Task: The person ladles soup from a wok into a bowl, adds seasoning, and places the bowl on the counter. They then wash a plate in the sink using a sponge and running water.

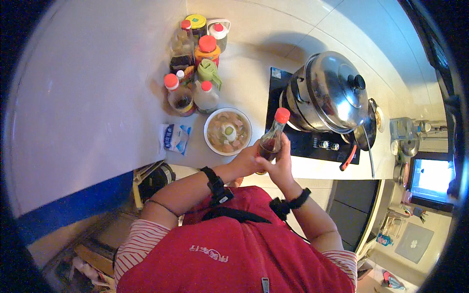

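Observation:
Both of my hands are wrapped around a glass bottle (272, 141) of dark liquid with a red cap, held upright near the counter's front edge. My left hand (246, 159) grips its left side. On the other side is my right hand (280, 164), its thumb across the lower bottle. The cap is on. Just left of the bottle, a white bowl (206, 141) holds a brownish mixture with pale pink pieces, a white mound and a green slice on top. A blue-and-white plastic packet (177, 139) lies farther left.
Several seasoning bottles and jars (181, 99) crowd the counter against the wall, with a green pitcher (209, 73) among them. At right, a lidded steel pot (329, 91) stands on the black cooktop (274, 95). Beside it, a pan's red-and-black handle (349, 158) projects over the front edge.

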Demonstrator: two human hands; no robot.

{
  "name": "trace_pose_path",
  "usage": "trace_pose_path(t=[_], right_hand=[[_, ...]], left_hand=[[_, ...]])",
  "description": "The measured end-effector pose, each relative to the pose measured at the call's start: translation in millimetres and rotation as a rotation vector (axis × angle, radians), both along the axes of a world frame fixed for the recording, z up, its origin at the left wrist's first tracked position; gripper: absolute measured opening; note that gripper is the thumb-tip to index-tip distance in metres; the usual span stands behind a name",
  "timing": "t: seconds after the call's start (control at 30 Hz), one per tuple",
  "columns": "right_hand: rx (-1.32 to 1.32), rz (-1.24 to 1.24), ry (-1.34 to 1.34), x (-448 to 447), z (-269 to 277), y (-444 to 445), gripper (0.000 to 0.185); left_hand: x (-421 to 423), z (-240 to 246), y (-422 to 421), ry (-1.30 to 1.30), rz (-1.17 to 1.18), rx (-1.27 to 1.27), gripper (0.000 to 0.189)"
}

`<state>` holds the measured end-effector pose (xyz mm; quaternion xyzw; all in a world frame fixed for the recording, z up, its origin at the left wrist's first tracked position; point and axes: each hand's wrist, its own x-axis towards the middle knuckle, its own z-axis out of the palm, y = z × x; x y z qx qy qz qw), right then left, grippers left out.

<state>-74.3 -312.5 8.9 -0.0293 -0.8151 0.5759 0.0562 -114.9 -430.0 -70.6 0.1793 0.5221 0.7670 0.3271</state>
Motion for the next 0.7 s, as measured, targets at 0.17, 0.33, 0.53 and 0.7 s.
trace_pose_path(t=[0.17,0.33,0.53,0.7], right_hand=[[0.057,0.027,-0.059,-2.5,-17.7,21.0,0.064],[0.234,0.164,-0.093,5.5,-26.6,49.4,0.063],[0.328,0.368,-0.215,13.6,-48.0,54.4,0.061],[0.401,0.409,-0.217,14.6,-53.9,55.4,0.062]], left_hand=[[8.2,-0.3,-5.0,0.63,-0.031,-0.469,0.052],[-41.4,24.0,-55.8,0.113,0.062,-0.386,0.029],[-44.0,46.1,-71.4,-0.043,-0.083,-0.386,0.022],[-37.7,32.3,-68.6,-0.15,-0.122,-0.495,0.022]])
